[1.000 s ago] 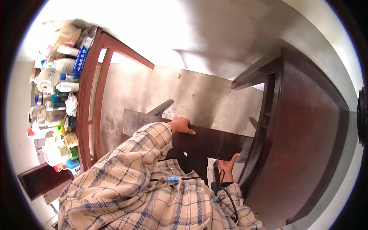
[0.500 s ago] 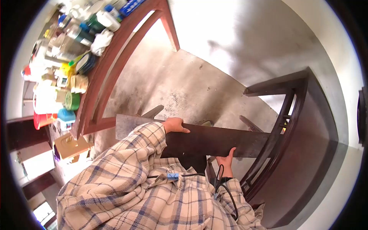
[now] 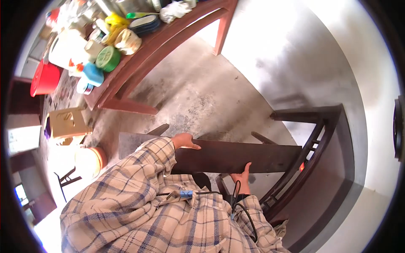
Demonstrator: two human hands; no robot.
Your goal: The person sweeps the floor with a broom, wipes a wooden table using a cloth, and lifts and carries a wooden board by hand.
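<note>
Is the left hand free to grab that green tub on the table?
Probably not: the left hand grips the dark board, and the green tub sits far across the floor.

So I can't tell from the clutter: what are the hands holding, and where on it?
A long dark board. The left hand grips its far top edge; the right hand holds its near lower edge from underneath.

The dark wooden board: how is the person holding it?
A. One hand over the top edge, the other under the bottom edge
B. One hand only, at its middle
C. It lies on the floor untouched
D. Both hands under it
A: the left hand curls over the board's top edge, and the right hand props its bottom edge from below.
</note>
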